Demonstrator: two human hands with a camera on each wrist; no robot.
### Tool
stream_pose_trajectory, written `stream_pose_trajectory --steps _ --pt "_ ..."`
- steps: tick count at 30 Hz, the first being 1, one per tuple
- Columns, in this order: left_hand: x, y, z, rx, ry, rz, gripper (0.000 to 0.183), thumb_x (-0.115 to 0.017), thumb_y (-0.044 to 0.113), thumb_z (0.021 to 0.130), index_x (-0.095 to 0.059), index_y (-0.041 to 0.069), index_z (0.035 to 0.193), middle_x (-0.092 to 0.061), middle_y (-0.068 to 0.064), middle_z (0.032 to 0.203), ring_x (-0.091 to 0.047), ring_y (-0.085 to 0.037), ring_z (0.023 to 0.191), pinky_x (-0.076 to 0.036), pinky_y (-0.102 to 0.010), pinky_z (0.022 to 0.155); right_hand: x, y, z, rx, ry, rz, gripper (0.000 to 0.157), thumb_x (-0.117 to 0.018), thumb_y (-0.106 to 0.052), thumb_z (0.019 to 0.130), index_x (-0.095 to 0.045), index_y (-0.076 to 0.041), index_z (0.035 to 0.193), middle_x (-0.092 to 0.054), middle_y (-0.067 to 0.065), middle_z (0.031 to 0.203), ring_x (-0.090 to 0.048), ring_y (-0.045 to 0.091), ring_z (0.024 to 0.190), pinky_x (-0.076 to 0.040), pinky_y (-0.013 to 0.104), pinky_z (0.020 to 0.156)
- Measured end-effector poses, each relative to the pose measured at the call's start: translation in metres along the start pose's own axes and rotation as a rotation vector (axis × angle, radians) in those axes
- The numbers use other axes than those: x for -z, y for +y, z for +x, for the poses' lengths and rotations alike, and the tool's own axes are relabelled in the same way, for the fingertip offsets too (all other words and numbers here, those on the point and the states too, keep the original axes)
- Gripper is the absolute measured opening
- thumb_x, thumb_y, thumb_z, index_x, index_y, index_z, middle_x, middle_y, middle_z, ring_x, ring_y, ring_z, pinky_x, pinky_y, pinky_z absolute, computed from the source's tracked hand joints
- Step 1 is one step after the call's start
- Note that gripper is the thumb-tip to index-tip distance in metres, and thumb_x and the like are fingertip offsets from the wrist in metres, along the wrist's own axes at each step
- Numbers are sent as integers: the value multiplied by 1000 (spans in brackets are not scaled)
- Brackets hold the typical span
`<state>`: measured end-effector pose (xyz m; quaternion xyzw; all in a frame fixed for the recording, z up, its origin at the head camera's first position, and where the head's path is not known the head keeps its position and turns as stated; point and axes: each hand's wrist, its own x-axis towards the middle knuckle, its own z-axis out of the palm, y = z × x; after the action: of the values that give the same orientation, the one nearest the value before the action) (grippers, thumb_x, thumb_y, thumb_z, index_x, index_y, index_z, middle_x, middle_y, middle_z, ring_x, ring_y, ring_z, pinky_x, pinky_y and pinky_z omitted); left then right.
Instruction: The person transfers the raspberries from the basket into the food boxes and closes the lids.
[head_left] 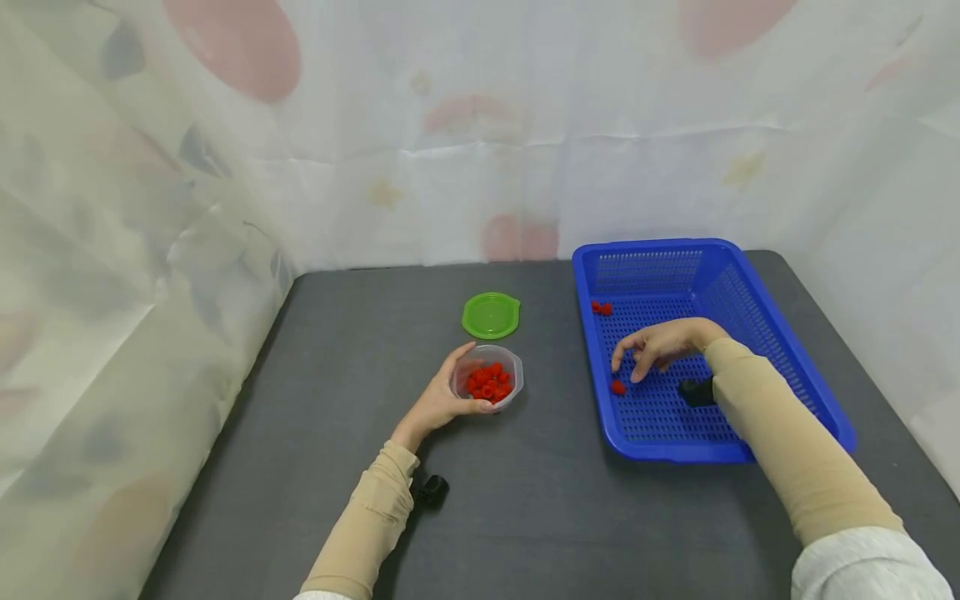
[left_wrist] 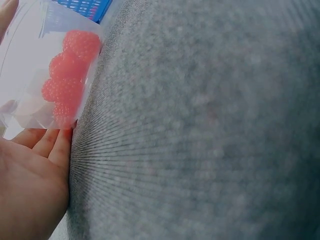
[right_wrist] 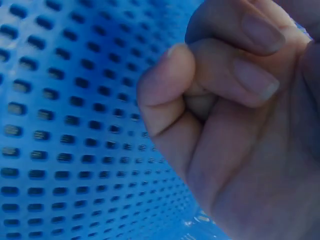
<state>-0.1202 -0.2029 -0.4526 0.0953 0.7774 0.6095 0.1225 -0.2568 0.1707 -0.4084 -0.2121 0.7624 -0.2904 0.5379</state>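
In the head view my left hand [head_left: 442, 398] grips a small clear plastic tub [head_left: 513, 360], thumb on the near side and fingers round the far side. Several red raspberries [head_left: 489, 383] lie in the tub; the left wrist view shows raspberries [left_wrist: 70, 65] through its wall. My right hand [head_left: 663, 343] hangs inside the blue basket [head_left: 787, 379], index finger and thumb apart. Just below those fingertips lies a single raspberry [head_left: 618, 387], apart from them. The right wrist view shows the other fingers [right_wrist: 220, 65] curled toward the palm with nothing visible in them.
More raspberries [head_left: 602, 308] lie along the basket's far left side. A green lid [head_left: 491, 316] lies flat behind the tub on the grey table [head_left: 360, 333]. Patterned curtains [head_left: 450, 183] enclose the table at the back and sides.
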Motion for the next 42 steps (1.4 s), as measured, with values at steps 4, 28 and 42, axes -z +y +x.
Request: stream_pose_trajectory --steps 4,28,42 --pt "-1 -1 0 3 -3 -2 99 -82 14 70 -20 13 148 -39 -18 144 -35 -31 136 -25 -49 113 -5 3 8 -43 -10 -18 38 -69 -20 82 -57 -13 117 -37 -7 67 -37 10 67 -33 27 67" --pt "1 3 0 -16 -3 -4 96 -80 8 71 -21 11 147 -39 -22 143 -33 -36 136 -25 -51 112 -13 1 19 -54 -5 -92 27 -67 -22 84 -58 -11 107 -40 -6 70 -35 9 63 -40 25 65" --pt "2 2 0 17 -2 -8 98 -81 12 71 -20 16 148 -40 -17 144 -33 -31 138 -25 -48 113 -11 -3 14 -43 13 -73 26 -67 -23 84 -56 -11 106 -44 -3 77 -41 14 75 -40 28 69"
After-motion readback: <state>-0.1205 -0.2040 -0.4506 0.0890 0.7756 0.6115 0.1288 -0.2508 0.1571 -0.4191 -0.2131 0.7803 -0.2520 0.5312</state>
